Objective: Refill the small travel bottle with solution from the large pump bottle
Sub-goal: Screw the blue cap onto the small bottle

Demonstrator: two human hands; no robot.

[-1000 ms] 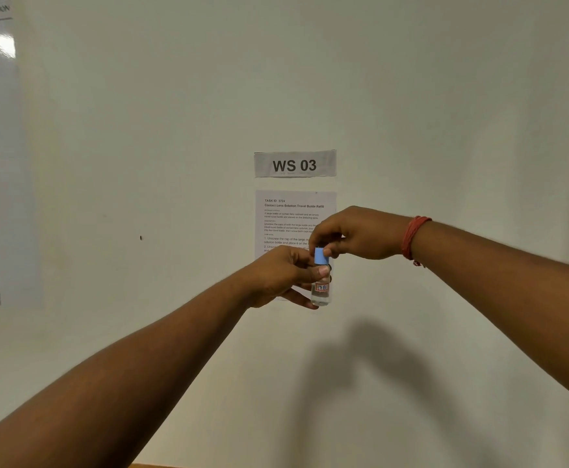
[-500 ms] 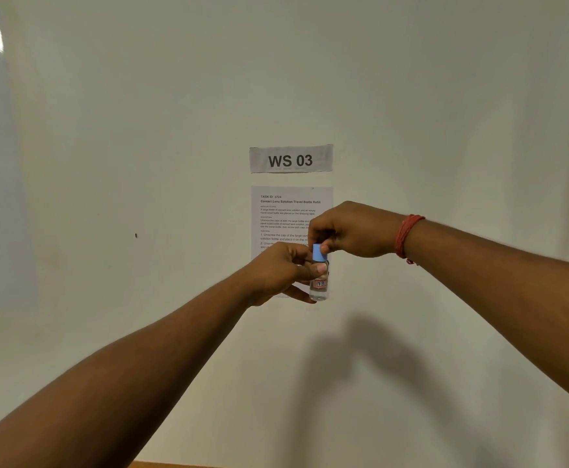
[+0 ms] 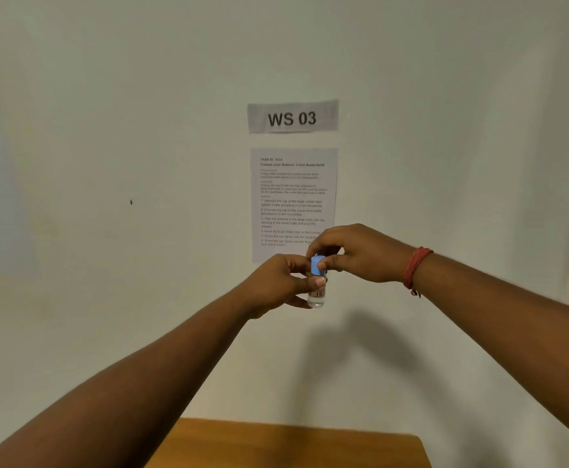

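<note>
Small travel bottle (image 3: 316, 295) held mid-air in front of wall, well above tabletop (image 3: 289, 444), roughly at centre of view. Long axis vertical; blue cap (image 3: 317, 265) at 12 o'clock, clear base at 6 o'clock. Upright, no visible tilt. Clear contents appear present in lower part; level not readable.

Left hand (image 3: 276, 285): grip closed around bottle body from 9 o'clock side, thumb pressed across front just under cap, fingers wrapped behind. Serves as the holding hand.

Right hand (image 3: 357, 253): arrives from 3 o'clock, slightly above; fingertips pinched shut on blue cap, thumb on near face, other fingers curled over top and far side. Red thread band (image 3: 414, 268) on right wrist.

Key relation: cap sits directly above left grip and directly under right fingertips, both on same vertical axis. Any twist therefore turns about that upright axis, right hand rotating, left hand resisting.

Judgement: cap seated on neck, no gap visible; step in hand is either unscrewing or tightening, direction not decidable from this view. Large pump bottle not in view. Printed instruction sheet (image 3: 293, 204) and "WS 03" label (image 3: 292, 117) on wall behind, at 12 o'clock from hands.

Risk: spill if bottle tips once cap is free; keep axis vertical.
</note>
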